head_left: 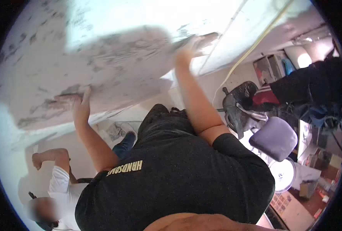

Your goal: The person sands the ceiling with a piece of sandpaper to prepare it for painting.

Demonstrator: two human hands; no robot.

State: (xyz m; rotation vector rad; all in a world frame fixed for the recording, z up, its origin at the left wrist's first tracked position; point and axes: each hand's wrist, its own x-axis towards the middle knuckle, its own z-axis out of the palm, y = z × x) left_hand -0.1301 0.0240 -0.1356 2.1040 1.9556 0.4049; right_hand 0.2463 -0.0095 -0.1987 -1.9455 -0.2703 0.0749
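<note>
My left hand [76,103] lies against a pale, broad surface [113,69] with dark smudges, its fingers stretched to the left and its thumb apart. Nothing shows in it. Farther up and to the right, my right hand [192,48] is at the same surface, near a thin straight line across it. Motion blurs this hand, and a brownish, elongated shape [209,37] shows at its far end. Whether that shape is fingers or something held, I cannot make out. Both my arms reach forward from my black T-shirt [178,173].
A co-worker in a white shirt [59,188] is at lower left, one arm bent. A yellowish cord [261,38] crosses the upper right. To the right are a chair with a grey-purple pad [274,138], dark clothing [309,81], a round white object [282,175] and cardboard boxes.
</note>
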